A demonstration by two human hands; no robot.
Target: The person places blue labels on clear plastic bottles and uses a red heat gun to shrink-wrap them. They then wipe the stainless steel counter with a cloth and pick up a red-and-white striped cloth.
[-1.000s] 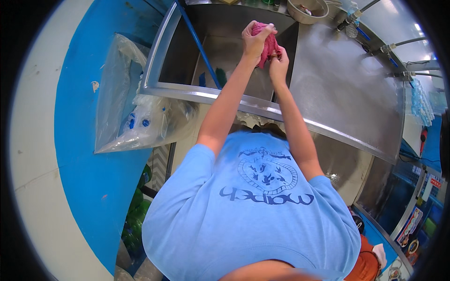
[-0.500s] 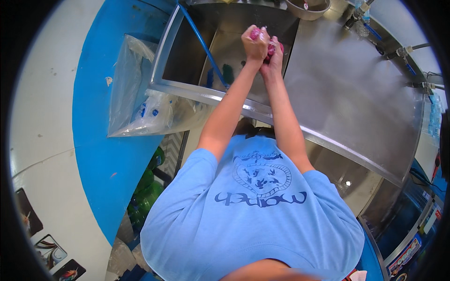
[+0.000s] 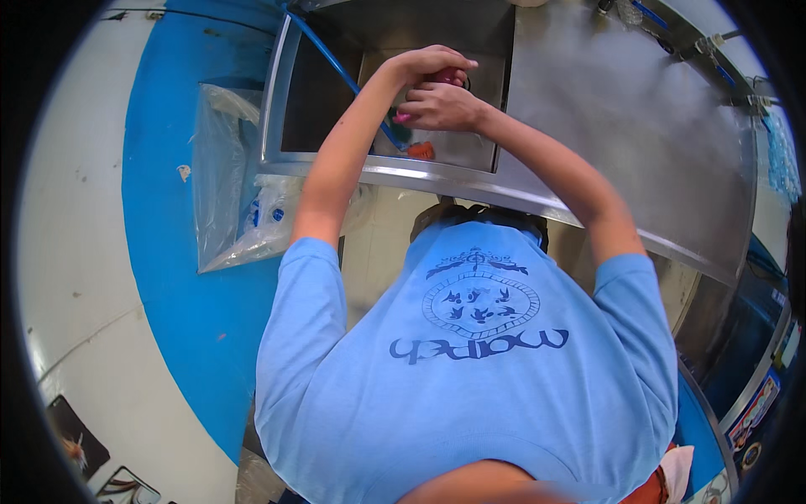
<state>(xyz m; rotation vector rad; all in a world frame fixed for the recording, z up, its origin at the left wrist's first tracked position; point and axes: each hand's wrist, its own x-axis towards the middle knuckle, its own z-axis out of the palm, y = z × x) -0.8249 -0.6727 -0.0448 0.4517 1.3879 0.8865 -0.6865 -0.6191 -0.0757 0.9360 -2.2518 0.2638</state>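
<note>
Above the steel sink basin [image 3: 323, 105], both my hands are close together, one over the other. My left hand [image 3: 430, 65] reaches across the top with its fingers bent over a pink, soft-looking thing [image 3: 449, 77]. My right hand [image 3: 441, 107] sits just nearer to me, fingers curled, with more pink showing at its left edge. Most of the pink thing is hidden inside the hands, so I cannot tell its exact kind. Below them in the basin lie an orange-red piece [image 3: 420, 149] and a dark green thing, partly covered by my right hand.
A blue hose [image 3: 332, 57] slants down into the basin. The wide steel drainboard [image 3: 604, 126] spreads to the right, with taps along its far edge. Left of the sink, a clear plastic bag [image 3: 222, 181] hangs by a blue wall band [image 3: 159, 210].
My hands have shifted left and lower in view, my elbows have spread outward, and my right hand has turned crosswise beneath the left. The orange-red piece now shows. The view has shifted slightly.
</note>
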